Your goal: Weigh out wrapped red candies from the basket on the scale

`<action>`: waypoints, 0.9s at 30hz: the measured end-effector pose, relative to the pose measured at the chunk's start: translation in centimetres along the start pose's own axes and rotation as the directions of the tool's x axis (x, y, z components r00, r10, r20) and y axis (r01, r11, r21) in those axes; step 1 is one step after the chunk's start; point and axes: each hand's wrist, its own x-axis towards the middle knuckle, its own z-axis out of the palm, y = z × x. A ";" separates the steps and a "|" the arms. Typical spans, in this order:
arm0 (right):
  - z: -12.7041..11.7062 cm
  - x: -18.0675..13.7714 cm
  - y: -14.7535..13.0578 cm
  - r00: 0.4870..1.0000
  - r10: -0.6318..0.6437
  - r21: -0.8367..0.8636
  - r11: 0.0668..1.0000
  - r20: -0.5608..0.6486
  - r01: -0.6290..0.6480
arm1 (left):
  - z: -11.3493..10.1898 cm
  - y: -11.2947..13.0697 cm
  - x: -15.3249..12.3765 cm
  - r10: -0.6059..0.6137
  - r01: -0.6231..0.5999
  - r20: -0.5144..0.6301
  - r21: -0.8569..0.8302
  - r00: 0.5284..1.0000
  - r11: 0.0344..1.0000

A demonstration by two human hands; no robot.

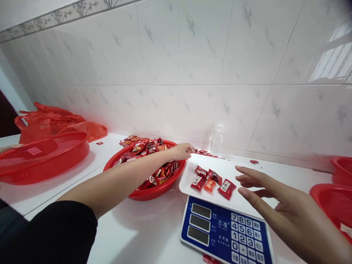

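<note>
My left hand point(181, 151) reaches across a red plastic basket point(108, 165) heaped with wrapped candies point(162, 176). Its fingers curl closed near the back left corner of a white scale tray point(233, 163); whatever they hold, if anything, is hidden. Several red and orange wrapped candies point(227, 189) lie on that tray. Above its right side hovers my right hand point(275, 201), fingers apart and nothing in them. Below the tray is the scale's blue keypad panel point(222, 223), whose displays look dark.
At the left a person's hand point(11, 147) is by another red basket point(44, 157); red plastic bags point(55, 123) pile behind it. Along the tiled wall stand a clear bottle point(218, 141) and scattered candies point(203, 151). More red baskets point(332, 198) are at the right edge.
</note>
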 end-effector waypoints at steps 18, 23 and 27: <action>0.4 0.2 -0.1 1.000 0.008 -0.031 1.000 0.022 -0.008 | 0.4 -5.8 -3.3 -0.087 0.017 0.179 0.359 0.980 0.933; 0.3 0.2 -0.1 1.000 0.010 -0.028 1.000 0.018 -0.009 | -1.6 -5.4 -3.5 -0.075 0.036 0.114 0.313 0.991 0.949; 0.4 0.2 -0.1 1.000 0.005 -0.040 0.999 0.021 -0.004 | -3.4 -5.1 -3.1 -0.092 0.084 0.016 0.288 0.996 0.954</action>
